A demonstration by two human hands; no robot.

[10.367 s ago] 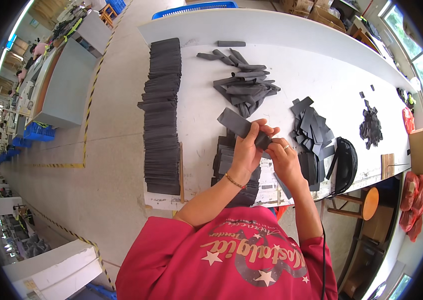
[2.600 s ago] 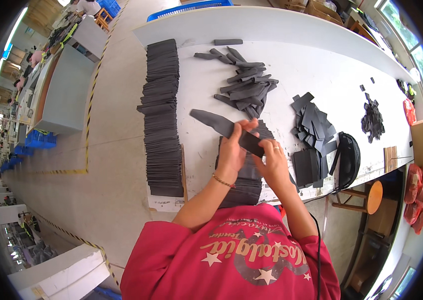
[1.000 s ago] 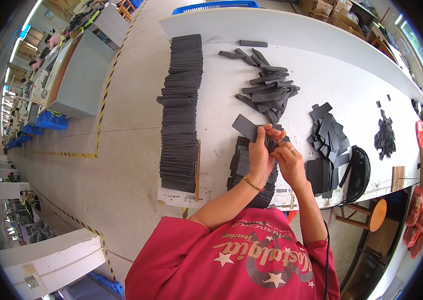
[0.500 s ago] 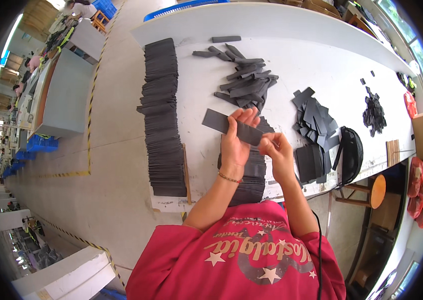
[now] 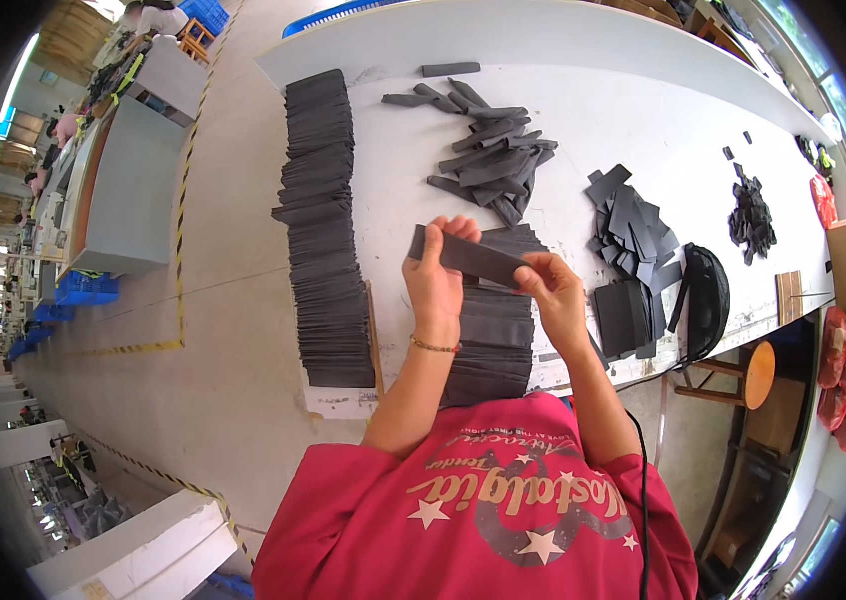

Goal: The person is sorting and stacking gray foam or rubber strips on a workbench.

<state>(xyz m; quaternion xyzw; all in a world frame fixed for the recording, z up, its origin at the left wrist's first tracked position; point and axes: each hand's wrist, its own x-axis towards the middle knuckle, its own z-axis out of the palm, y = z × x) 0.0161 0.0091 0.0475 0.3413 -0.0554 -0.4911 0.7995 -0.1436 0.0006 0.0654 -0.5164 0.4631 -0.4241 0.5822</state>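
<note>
Between my two hands a black flat strip of material (image 5: 478, 262) is stretched, slanting down to the right. My left hand (image 5: 436, 270) grips its left end, thumb on top and fingers behind. At the strip's right end my right hand (image 5: 555, 295) pinches it between thumb and fingers. Below my hands lies a stack of black strips (image 5: 488, 340), spread in overlapping layers near the table's front edge. Just beyond my hands is a loose heap of black folded strips (image 5: 498, 165).
A long row of stacked black strips (image 5: 323, 230) runs along the table's left side. To the right lie a pile of flat black pieces (image 5: 633, 225), a black pouch (image 5: 708, 305) and a heap of small black pieces (image 5: 751, 220). A stool (image 5: 758, 375) stands by the table.
My left hand has moved left, from the strip's middle to its left end. My right hand still pinches the right end and has shifted slightly. The strip now spans between both hands.
</note>
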